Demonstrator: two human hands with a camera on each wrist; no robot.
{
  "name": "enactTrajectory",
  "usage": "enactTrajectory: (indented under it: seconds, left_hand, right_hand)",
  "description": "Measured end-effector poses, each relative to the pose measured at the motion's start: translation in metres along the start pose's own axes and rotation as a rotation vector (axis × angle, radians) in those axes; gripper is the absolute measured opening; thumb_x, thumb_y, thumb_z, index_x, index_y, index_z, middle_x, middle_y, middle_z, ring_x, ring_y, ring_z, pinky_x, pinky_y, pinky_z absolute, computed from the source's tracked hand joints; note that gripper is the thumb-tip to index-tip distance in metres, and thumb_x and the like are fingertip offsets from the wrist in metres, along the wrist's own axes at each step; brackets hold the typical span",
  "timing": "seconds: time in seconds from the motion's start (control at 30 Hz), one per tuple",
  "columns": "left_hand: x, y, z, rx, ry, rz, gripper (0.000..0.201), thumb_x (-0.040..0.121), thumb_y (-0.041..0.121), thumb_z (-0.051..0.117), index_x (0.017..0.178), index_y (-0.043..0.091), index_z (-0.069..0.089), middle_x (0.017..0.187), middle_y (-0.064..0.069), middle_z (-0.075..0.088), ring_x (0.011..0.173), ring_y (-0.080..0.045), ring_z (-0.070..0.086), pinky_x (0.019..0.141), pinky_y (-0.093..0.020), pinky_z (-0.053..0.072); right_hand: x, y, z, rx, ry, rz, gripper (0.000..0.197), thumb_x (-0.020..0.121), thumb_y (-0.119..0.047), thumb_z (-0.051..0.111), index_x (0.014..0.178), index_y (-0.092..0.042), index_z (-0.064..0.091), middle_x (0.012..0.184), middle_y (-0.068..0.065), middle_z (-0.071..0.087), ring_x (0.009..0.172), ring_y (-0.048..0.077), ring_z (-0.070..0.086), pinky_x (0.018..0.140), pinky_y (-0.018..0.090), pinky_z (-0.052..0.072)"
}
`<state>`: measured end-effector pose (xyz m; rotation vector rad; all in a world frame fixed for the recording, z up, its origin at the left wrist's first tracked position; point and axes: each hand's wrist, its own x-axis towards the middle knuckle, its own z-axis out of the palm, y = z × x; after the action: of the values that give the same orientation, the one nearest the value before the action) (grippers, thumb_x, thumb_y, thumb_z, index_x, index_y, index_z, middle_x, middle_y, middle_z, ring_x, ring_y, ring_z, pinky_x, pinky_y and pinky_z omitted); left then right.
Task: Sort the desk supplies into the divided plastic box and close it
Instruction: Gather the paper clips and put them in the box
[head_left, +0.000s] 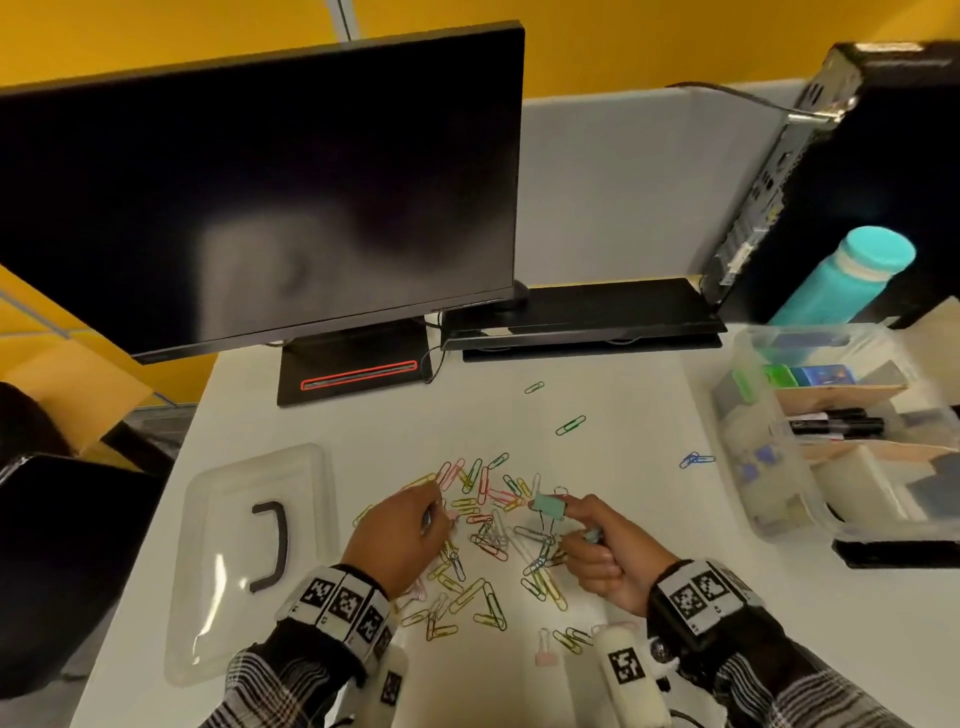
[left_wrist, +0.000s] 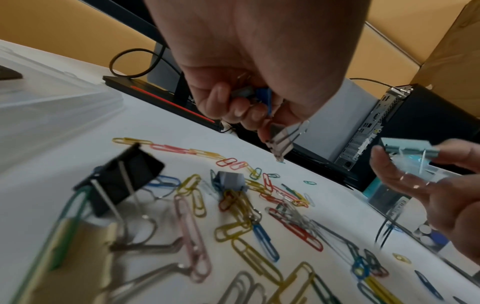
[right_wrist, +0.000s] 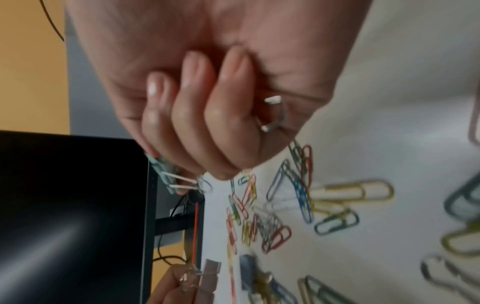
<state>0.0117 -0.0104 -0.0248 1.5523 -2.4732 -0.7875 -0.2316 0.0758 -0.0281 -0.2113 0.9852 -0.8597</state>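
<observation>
Many coloured paper clips (head_left: 488, 525) lie heaped on the white desk between my hands. My left hand (head_left: 431, 512) hovers over the heap's left side; its fingertips pinch a pale binder clip (left_wrist: 281, 142) while more clips, one of them blue (left_wrist: 263, 96), are bunched in the palm. My right hand (head_left: 571, 506) pinches a mint-green binder clip (head_left: 549, 506) between thumb and forefinger, lifted off the desk, with a wire handle (right_wrist: 275, 115) tucked under its curled fingers. The divided clear box (head_left: 748, 467) stands open at the right. Its clear lid (head_left: 218, 571) lies flat at the left.
A black binder clip (left_wrist: 122, 176) and a grey-blue one (left_wrist: 230, 180) sit in the heap, a pink one (head_left: 545, 652) near the front edge. Stray paper clips (head_left: 570, 425) lie farther back. A monitor (head_left: 260, 197), computer tower (head_left: 831, 182), teal bottle (head_left: 852, 275) and black stapler (head_left: 893, 553) ring the workspace.
</observation>
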Motion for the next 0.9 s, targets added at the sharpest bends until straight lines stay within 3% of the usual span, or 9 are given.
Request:
enactTrajectory:
  seconds: [0.1, 0.23, 0.43, 0.53, 0.63, 0.7, 0.77, 0.83, 0.9]
  left_hand:
    - [0.006, 0.011, 0.001, -0.017, -0.020, 0.019, 0.019, 0.091, 0.026, 0.044, 0.073, 0.022, 0.044, 0.062, 0.005, 0.050, 0.055, -0.005, 0.042, 0.050, -0.020, 0.030]
    - [0.014, 0.024, 0.008, -0.004, -0.032, 0.044, 0.020, 0.093, 0.027, 0.043, 0.073, 0.025, 0.042, 0.065, 0.006, 0.050, 0.057, -0.006, 0.042, 0.052, -0.021, 0.031]
    - [0.023, 0.042, 0.019, -0.049, -0.083, 0.074, 0.021, 0.091, 0.028, 0.044, 0.070, 0.024, 0.041, 0.059, 0.005, 0.046, 0.055, -0.007, 0.040, 0.052, -0.026, 0.032]
    - [0.027, 0.053, 0.023, -0.054, -0.084, 0.089, 0.020, 0.091, 0.027, 0.042, 0.072, 0.023, 0.043, 0.060, 0.003, 0.047, 0.054, -0.008, 0.041, 0.052, -0.025, 0.033]
    - [0.030, 0.063, 0.024, -0.064, -0.085, 0.104, 0.020, 0.093, 0.025, 0.043, 0.074, 0.020, 0.045, 0.061, 0.003, 0.048, 0.055, -0.007, 0.041, 0.053, -0.023, 0.033]
    - [0.032, 0.069, 0.027, -0.090, -0.097, 0.106, 0.021, 0.093, 0.024, 0.044, 0.072, 0.020, 0.045, 0.061, 0.001, 0.049, 0.055, -0.006, 0.042, 0.053, -0.022, 0.033]
    - [0.035, 0.076, 0.030, -0.113, -0.105, 0.116, 0.027, 0.094, 0.022, 0.044, 0.067, 0.024, 0.039, 0.058, 0.002, 0.043, 0.052, -0.007, 0.038, 0.052, -0.021, 0.030]
    - [0.037, 0.086, 0.033, -0.115, -0.099, 0.141, 0.033, 0.094, 0.020, 0.046, 0.064, 0.027, 0.033, 0.055, 0.005, 0.037, 0.050, -0.008, 0.038, 0.050, -0.019, 0.027]
    - [0.038, 0.097, 0.037, -0.147, -0.097, 0.170, 0.036, 0.093, 0.018, 0.048, 0.063, 0.028, 0.032, 0.052, 0.005, 0.036, 0.052, -0.006, 0.042, 0.049, -0.018, 0.029]
  right_hand:
    - [-0.003, -0.003, -0.010, -0.023, 0.069, -0.004, 0.027, 0.091, -0.022, 0.045, 0.106, -0.014, 0.065, 0.043, -0.004, 0.023, 0.035, 0.008, 0.013, 0.036, 0.016, 0.007]
    - [-0.008, -0.004, -0.019, -0.117, 0.121, -0.047, 0.025, 0.095, -0.016, 0.040, 0.088, -0.013, 0.063, 0.045, -0.002, 0.026, 0.037, 0.009, 0.015, 0.037, 0.019, 0.007]
    - [-0.016, -0.009, -0.024, -0.204, 0.127, -0.038, 0.027, 0.093, -0.020, 0.040, 0.078, -0.009, 0.060, 0.044, 0.001, 0.030, 0.035, 0.010, 0.019, 0.037, 0.020, 0.011]
    - [-0.037, -0.030, -0.016, -0.349, 0.174, -0.155, 0.028, 0.094, -0.019, 0.042, 0.073, -0.008, 0.057, 0.044, 0.003, 0.029, 0.036, 0.012, 0.018, 0.038, 0.020, 0.012]
    - [-0.074, -0.064, -0.019, -0.566, 0.419, -0.488, 0.029, 0.095, -0.012, 0.046, 0.068, -0.008, 0.058, 0.048, 0.001, 0.042, 0.039, 0.010, 0.030, 0.040, 0.019, 0.025]
    - [-0.103, -0.084, -0.033, -0.738, 0.651, -0.773, 0.028, 0.093, -0.019, 0.049, 0.069, -0.011, 0.061, 0.056, -0.006, 0.055, 0.047, 0.005, 0.042, 0.050, 0.018, 0.036]
    - [-0.128, -0.098, -0.055, -0.950, 0.929, -1.014, 0.030, 0.092, -0.032, 0.046, 0.072, -0.015, 0.062, 0.058, -0.005, 0.059, 0.054, 0.010, 0.052, 0.053, 0.021, 0.041]
    - [-0.145, -0.105, -0.076, -1.185, 1.135, -1.078, 0.034, 0.091, -0.039, 0.041, 0.072, -0.018, 0.060, 0.053, -0.005, 0.053, 0.047, 0.011, 0.047, 0.046, 0.019, 0.035]
    - [-0.145, -0.103, -0.101, -1.346, 1.180, -1.012, 0.040, 0.094, -0.042, 0.039, 0.067, -0.018, 0.056, 0.055, -0.007, 0.048, 0.048, 0.010, 0.043, 0.048, 0.013, 0.027]
